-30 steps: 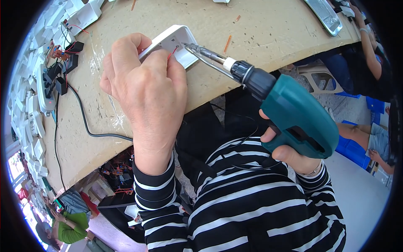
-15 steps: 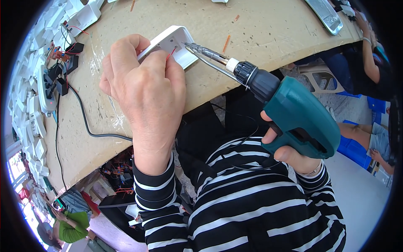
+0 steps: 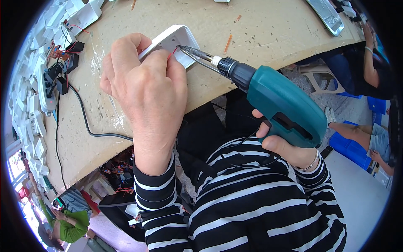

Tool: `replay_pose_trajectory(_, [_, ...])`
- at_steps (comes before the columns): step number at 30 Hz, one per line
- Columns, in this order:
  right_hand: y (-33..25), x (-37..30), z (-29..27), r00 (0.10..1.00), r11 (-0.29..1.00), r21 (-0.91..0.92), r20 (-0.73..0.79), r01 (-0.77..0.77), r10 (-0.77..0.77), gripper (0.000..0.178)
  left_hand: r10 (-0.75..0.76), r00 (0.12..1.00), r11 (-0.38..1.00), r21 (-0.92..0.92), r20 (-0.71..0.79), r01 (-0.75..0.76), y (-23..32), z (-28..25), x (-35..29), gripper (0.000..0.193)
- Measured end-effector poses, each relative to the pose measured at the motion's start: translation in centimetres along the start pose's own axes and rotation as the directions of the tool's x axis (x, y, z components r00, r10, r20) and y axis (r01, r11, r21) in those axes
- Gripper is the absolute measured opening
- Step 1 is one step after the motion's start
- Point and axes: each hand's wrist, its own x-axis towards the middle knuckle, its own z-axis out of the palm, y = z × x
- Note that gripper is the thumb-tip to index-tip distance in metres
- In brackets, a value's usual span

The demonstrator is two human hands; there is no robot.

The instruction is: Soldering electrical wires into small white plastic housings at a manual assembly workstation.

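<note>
My left hand (image 3: 147, 84) grips an open white plastic housing (image 3: 187, 35) tilted on the table, its fingers closed round the near wall. A thin red wire (image 3: 171, 54) runs from beside my fingertips into the housing. In my right hand (image 3: 285, 147) is a green soldering gun (image 3: 285, 105) with a black collar, my fingers wrapped round its handle. The gun's metal tip and a thin feed tube beside it reach inside the housing, at the end of the red wire. My left fingertips are partly hidden behind the hand.
White housings (image 3: 29, 109) are heaped along the table's left edge. A power strip (image 3: 46, 92) with black plugs stands there, its cable (image 3: 84, 119) crossing the tabletop. Copper-coloured strips (image 3: 228, 43) lie beyond the housing. A metal tray (image 3: 327, 19) sits far right. Other people are at both sides.
My right hand has moved the soldering gun left and slightly up, bringing its tip deeper into the housing to the red wire's end. My left hand and the housing have barely moved.
</note>
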Motion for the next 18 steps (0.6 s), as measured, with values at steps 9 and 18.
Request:
replay_pose_trajectory(9, [-0.7, 1.0, 1.3, 0.979, 0.995, 0.092, -0.197, -0.033, 0.05, 0.041, 0.004, 1.0, 1.0, -0.012, -0.002, -0.004, -0.1, 0.0, 0.0, 0.012])
replay_pose_trajectory(18, [-1.2, 0.3, 0.5, 0.985, 0.973, 0.165, -0.044, -0.16, 0.169, 0.047, 0.014, 1.0, 0.999, -0.045, -0.027, -0.015, -0.2, 0.3, 0.0, 0.008])
